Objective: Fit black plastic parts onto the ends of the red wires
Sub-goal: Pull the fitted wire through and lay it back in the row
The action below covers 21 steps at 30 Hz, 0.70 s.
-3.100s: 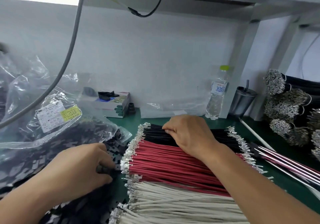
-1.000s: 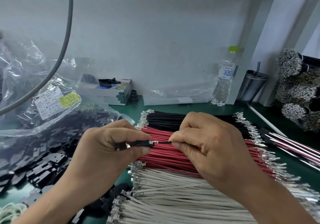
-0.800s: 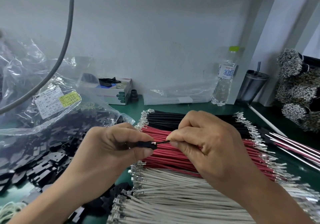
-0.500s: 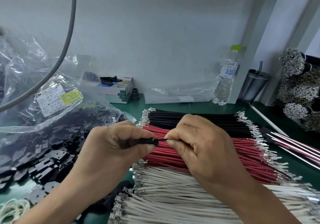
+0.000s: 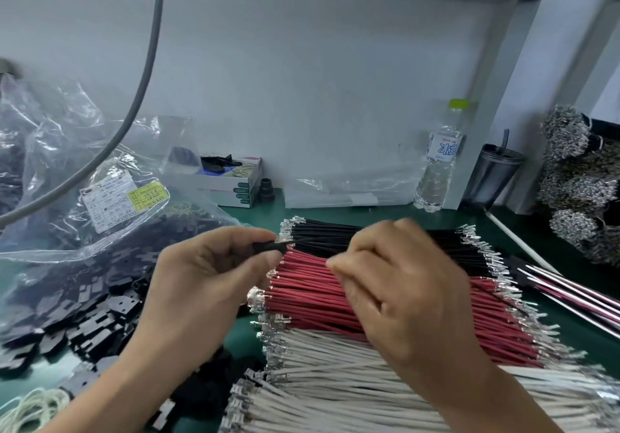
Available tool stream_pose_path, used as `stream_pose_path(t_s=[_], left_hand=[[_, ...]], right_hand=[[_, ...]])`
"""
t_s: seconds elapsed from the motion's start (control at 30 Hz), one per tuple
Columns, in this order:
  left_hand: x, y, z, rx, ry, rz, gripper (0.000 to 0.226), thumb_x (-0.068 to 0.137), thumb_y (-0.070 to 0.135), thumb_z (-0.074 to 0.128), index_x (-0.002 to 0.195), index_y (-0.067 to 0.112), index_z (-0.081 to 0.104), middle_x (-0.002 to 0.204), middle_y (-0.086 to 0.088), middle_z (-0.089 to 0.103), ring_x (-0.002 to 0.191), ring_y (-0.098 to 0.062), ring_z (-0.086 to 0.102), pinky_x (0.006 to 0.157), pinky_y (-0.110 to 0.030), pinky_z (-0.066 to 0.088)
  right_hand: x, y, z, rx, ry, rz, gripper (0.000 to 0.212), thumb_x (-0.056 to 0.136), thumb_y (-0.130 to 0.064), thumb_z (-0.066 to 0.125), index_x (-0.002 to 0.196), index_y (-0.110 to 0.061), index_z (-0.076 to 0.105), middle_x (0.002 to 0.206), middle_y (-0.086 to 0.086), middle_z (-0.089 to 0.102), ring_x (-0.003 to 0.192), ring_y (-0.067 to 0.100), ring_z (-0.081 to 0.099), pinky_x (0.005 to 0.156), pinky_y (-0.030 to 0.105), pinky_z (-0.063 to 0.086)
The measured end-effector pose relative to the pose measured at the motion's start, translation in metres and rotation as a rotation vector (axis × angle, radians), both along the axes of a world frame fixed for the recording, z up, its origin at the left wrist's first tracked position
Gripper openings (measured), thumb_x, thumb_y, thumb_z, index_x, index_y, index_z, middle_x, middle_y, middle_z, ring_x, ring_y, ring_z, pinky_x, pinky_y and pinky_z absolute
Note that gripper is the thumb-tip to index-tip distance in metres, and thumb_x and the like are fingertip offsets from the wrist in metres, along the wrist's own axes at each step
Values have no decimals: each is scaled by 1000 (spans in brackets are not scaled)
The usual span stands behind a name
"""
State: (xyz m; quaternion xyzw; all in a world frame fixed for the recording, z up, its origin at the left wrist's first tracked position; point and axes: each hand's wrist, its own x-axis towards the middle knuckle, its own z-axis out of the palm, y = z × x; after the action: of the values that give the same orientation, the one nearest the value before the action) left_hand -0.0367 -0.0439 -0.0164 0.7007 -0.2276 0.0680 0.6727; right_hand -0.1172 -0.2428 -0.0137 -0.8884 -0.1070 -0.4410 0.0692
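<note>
While the left hand point(image 5: 208, 275) pinches a black part point(image 5: 268, 247) with its long axis pointing right, the right hand point(image 5: 396, 285), blurred, fingers curled over the red wires point(image 5: 302, 291), nearer them; whether it grips one cannot be told.

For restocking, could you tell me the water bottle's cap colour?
Light green; the water bottle shows in the head view.
</note>
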Motion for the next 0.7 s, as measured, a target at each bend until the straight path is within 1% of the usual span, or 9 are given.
stream_pose_path(t_s=[0.07, 0.13, 0.2, 0.3, 0.37, 0.43, 0.53, 0.6, 0.7], left_hand=[[4, 3, 0, -49, 64, 19, 18, 72, 20, 84, 90, 25, 83, 76, -8, 78, 58, -13, 67, 49, -18, 51], [7, 3, -1, -73, 107, 20, 17, 72, 18, 84, 89, 20, 84, 76, -10, 78, 57, -13, 68, 47, -18, 50], [7, 2, -2, -78, 125, 15, 17, 73, 18, 84, 90, 19, 84, 77, -10, 78, 57, -13, 68, 47, -17, 50], [7, 2, -2, -90, 146, 9, 17, 73, 19, 84, 89, 20, 84, 77, -11, 77, 57, -13, 68, 48, -18, 51], [8, 2, -2, -103, 165, 3, 18, 72, 20, 83, 90, 19, 84, 79, -13, 78, 59, -16, 69, 48, -18, 51], [9, 3, -2, -137, 196, -13, 23, 69, 22, 83, 91, 16, 83, 83, -17, 77, 61, -20, 69, 49, -21, 52], [8, 3, 0, -216, 266, -57, 34, 64, 25, 82, 95, 13, 83, 87, -20, 77, 63, -24, 69, 50, -24, 54], [7, 1, 0, -242, 316, -112, 39, 61, 25, 82, 96, 10, 83, 89, -21, 77, 62, -24, 69, 50, -25, 55], [5, -1, 1, -265, 393, -216, 40, 63, 23, 80, 97, 3, 82, 86, -20, 75, 60, -21, 67, 50, -25, 54]], right_hand=[[5, 5, -5, -16, 248, -38, 3, 91, -25, 72, 92, -27, 75, 86, -14, 59, 80, 10, 52, 61, 30, 50], [12, 5, -8, 31, 369, -63, 10, 93, -37, 69, 100, -34, 76, 88, -17, 59, 84, 4, 50, 67, 28, 51], [16, 4, -8, 74, 370, -63, 9, 90, -40, 72, 96, -36, 76, 85, -18, 59, 85, 3, 50, 70, 25, 49], [15, 6, -4, 111, 362, -70, 3, 86, -34, 77, 84, -33, 76, 81, -19, 58, 82, 2, 52, 66, 22, 49], [12, 4, -2, 166, 372, -69, 5, 87, -30, 76, 83, -32, 75, 83, -19, 60, 83, 1, 56, 69, 22, 50], [11, -4, 1, 243, 376, -31, 7, 90, -25, 73, 88, -32, 74, 86, -21, 62, 85, 0, 60, 73, 19, 50], [5, -13, 7, 323, 405, 86, 26, 94, -13, 68, 106, -35, 74, 92, -22, 60, 89, 2, 61, 78, 13, 46], [0, -14, 9, 349, 381, 124, 27, 96, -16, 66, 111, -37, 73, 91, -17, 57, 85, 9, 61, 74, 15, 45], [-3, -11, 11, 425, 301, 146, 11, 89, -31, 73, 98, -36, 76, 87, -14, 58, 76, 15, 61, 66, 19, 45]])
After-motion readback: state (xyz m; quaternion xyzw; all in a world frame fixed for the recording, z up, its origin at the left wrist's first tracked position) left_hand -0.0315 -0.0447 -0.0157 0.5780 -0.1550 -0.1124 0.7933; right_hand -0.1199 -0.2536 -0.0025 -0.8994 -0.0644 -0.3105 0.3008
